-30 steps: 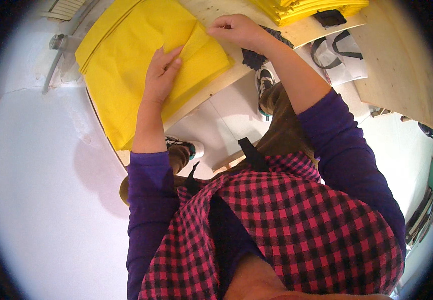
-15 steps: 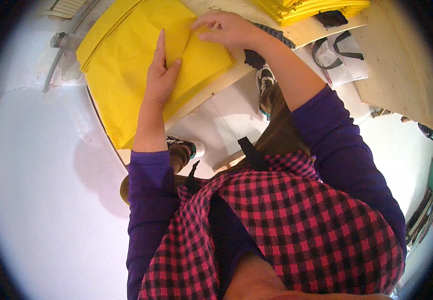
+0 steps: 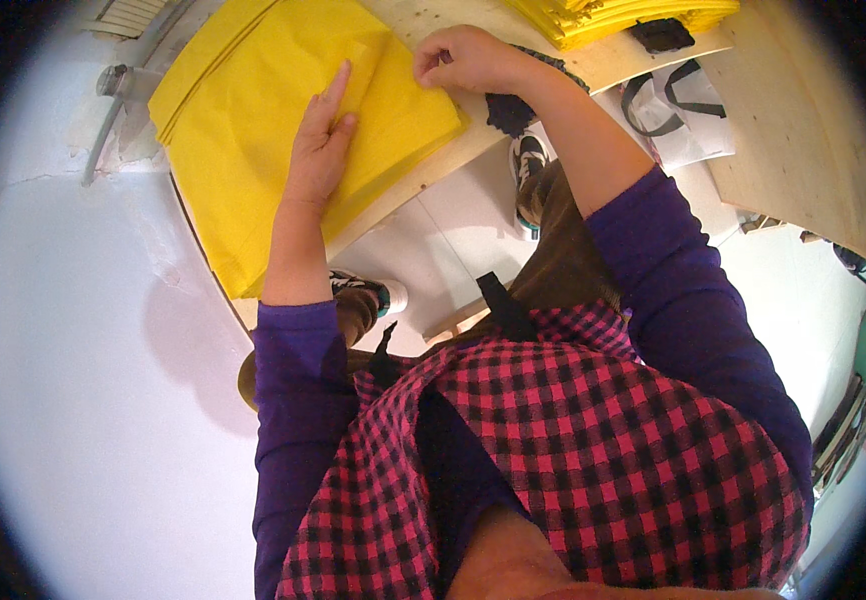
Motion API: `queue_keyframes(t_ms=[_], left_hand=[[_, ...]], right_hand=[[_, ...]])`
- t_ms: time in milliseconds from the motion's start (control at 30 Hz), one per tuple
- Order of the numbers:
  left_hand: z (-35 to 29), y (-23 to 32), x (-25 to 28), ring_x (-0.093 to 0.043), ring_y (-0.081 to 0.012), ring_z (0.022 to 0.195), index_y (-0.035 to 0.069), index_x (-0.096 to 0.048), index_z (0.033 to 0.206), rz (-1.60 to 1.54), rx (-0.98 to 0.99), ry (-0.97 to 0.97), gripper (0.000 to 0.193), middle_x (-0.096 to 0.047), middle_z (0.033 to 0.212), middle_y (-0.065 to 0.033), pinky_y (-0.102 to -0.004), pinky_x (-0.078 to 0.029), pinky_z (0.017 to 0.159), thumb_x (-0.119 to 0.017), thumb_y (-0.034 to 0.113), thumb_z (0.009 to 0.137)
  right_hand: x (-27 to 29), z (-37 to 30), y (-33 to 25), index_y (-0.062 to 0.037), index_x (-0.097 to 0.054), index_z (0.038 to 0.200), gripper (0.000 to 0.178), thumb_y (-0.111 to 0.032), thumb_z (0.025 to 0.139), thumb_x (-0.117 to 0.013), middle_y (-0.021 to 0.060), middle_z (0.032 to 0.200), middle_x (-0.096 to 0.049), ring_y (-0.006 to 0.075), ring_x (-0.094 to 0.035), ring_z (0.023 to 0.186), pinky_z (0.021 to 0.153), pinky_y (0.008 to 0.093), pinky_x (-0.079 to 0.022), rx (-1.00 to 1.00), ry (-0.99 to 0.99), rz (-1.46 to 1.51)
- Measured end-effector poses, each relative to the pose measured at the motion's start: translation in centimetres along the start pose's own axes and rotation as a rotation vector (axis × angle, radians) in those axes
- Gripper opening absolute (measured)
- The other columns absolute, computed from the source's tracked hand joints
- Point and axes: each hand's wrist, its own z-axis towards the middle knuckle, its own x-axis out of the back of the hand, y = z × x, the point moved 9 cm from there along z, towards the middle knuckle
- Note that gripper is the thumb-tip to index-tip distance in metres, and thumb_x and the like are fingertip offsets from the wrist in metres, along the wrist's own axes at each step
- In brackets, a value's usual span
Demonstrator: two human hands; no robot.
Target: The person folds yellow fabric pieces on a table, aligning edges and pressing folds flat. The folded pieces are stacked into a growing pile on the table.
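Note:
A large sheet of yellow fabric (image 3: 243,130) lies on a pale wooden table (image 3: 423,185), part of it folded over. My left hand (image 3: 318,145) rests flat on the fabric, fingers together and pointing away from me. My right hand (image 3: 468,60) is closed on the folded edge of the yellow fabric near the table's far side, pinching it between thumb and fingers.
A stack of more yellow fabric (image 3: 613,15) sits at the table's far right. Black scraps (image 3: 508,110) lie beside my right wrist. A white bag with black handles (image 3: 678,110) lies on the floor. A white wall (image 3: 83,380) fills the left side. My shoes (image 3: 528,165) show below the table.
My right hand has drawn the folded edge leftward and toward me across the sheet. My left hand slid slightly farther onto the fabric, staying flat.

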Motion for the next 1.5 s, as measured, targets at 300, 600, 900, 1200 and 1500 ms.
queue_keyframes(t_ms=[300,600,900,1200,1500], left_hand=[[-0.1,1.3,-0.4,-0.045,-0.0224,0.119,0.014,-0.029,0.146,-0.163,0.019,-0.014,0.069,-0.050,0.126,-0.0111,-0.0305,-0.033,0.104,-0.059,0.005,0.085],[-0.1,0.4,0.2,-0.040,-0.0195,0.129,0.017,-0.026,0.147,-0.165,0.068,0.013,0.064,-0.041,0.143,-0.0092,-0.0265,-0.031,0.104,-0.050,0.003,0.089],[0.0,1.1,0.5,-0.039,-0.0195,0.129,0.013,-0.026,0.147,-0.083,-0.018,0.030,0.060,-0.039,0.144,-0.0104,-0.0266,-0.030,0.105,-0.048,0.007,0.092],[-0.1,1.3,-0.3,-0.038,-0.0198,0.130,0.009,-0.027,0.146,-0.287,0.036,-0.023,0.074,-0.039,0.143,-0.0111,-0.0296,-0.029,0.107,-0.061,0.001,0.081],[0.0,-1.5,-0.4,-0.041,-0.0201,0.127,0.005,-0.028,0.145,-0.384,0.179,0.008,0.069,-0.042,0.140,-0.0111,-0.0283,-0.031,0.105,-0.056,-0.002,0.082]], right_hand=[[1.1,1.1,-1.1,-0.0081,-0.068,0.094,0.024,-0.025,0.078,-0.068,0.0055,0.082,-0.066,0.0166,-0.061,0.078,0.073,0.0296,-0.049,0.113,0.212,0.018],[0.5,-0.5,-0.8,-0.0074,-0.067,0.092,0.022,-0.019,0.074,-0.071,0.0034,0.082,-0.065,0.0142,-0.059,0.076,0.070,0.0286,-0.048,0.085,-0.060,0.021],[-0.4,0.2,0.0,-0.0063,-0.067,0.090,0.020,-0.019,0.075,-0.070,0.0017,0.078,-0.061,0.0119,-0.055,0.073,0.067,0.0273,-0.045,-0.049,-0.022,0.004],[0.9,0.7,-2.4,-0.0068,-0.068,0.092,0.027,-0.029,0.077,-0.069,0.0080,0.087,-0.067,0.0197,-0.063,0.080,0.075,0.0319,-0.050,0.193,0.176,-0.043],[2.4,1.2,0.1,-0.0067,-0.068,0.093,0.024,-0.025,0.077,-0.069,0.0061,0.082,-0.066,0.0172,-0.061,0.078,0.073,0.0295,-0.049,0.058,0.210,-0.027]])
